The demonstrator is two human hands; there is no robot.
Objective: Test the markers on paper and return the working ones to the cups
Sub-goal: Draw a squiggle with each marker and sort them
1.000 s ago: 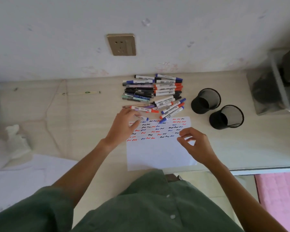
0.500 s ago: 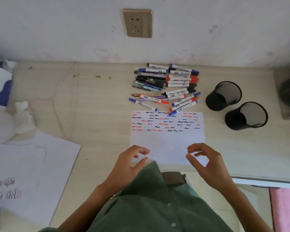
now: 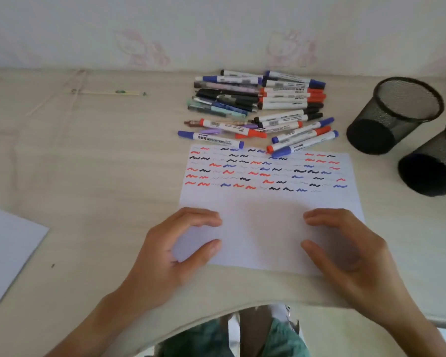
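A white sheet of paper (image 3: 265, 210) lies on the desk, its far half covered with red, blue and black squiggles. Beyond it sits a pile of several markers (image 3: 263, 104) with blue, red and black caps; a blue whiteboard marker (image 3: 210, 138) lies at the paper's far left corner. Two black mesh cups (image 3: 394, 114) (image 3: 433, 163) stand empty to the right. My left hand (image 3: 173, 253) rests at the paper's near left corner, fingers loosely curved, holding nothing. My right hand (image 3: 345, 256) rests on the near right part of the paper, fingers relaxed and empty.
The light wooden desk (image 3: 88, 163) ends at a wall just behind the markers. Another white sheet (image 3: 8, 251) lies at the left edge. A thin stick (image 3: 108, 92) lies at the back left. The desk's near edge curves in front of my body.
My left hand drew back from the marker pile to the paper's near left corner, leaving a blue marker by the pile. My right hand slid toward the near edge. The view moved closer.
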